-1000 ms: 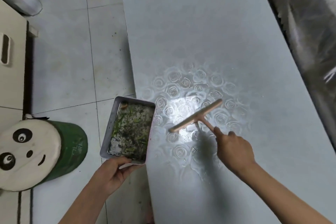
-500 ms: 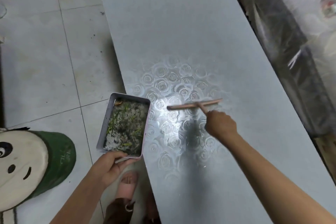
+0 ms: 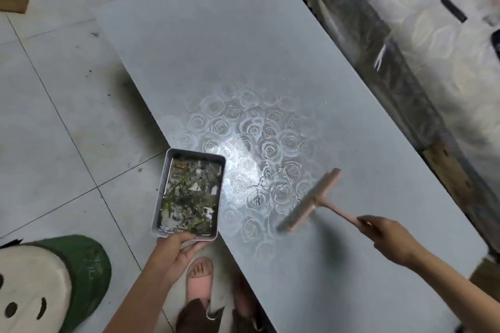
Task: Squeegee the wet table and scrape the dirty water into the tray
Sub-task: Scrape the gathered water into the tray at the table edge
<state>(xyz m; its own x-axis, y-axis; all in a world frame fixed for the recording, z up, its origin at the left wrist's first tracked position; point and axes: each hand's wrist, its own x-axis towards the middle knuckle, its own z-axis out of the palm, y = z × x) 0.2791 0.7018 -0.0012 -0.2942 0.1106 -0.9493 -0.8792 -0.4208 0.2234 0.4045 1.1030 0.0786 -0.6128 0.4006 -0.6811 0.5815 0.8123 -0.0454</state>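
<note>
The pale grey bench (image 3: 243,43) runs away from the person, and a wet sheen (image 3: 244,140) covers its middle and brings out a pattern of roses. A thin line of pooled water (image 3: 273,184) shows within that sheen, between the left long edge and the tool.

The tray (image 3: 196,153) is not on the bench. It is held out over the floor with its long side right up against the bench's left long edge, about halfway along. It holds murky water with green scraps, white flecks and something brownish at its far end. The left hand (image 3: 176,250) grasps the near short rim, thumb over the top and fingers underneath.

The squeegee (image 3: 310,199) is a pinkish T-shaped one. Its blade lies aslant at the right side of the wet patch, toward the near end of the bench, with its handle running back toward the right long edge. It is blurred, so I cannot tell whether the blade touches the surface. The right hand (image 3: 389,236) is clenched round the end of the handle.

A foot in a pink slipper (image 3: 198,280) stands on the tiled floor (image 3: 54,121) just beside the left edge, below the tray. Further left is a green stool (image 3: 89,259) with a cartoon face on its seat.
</note>
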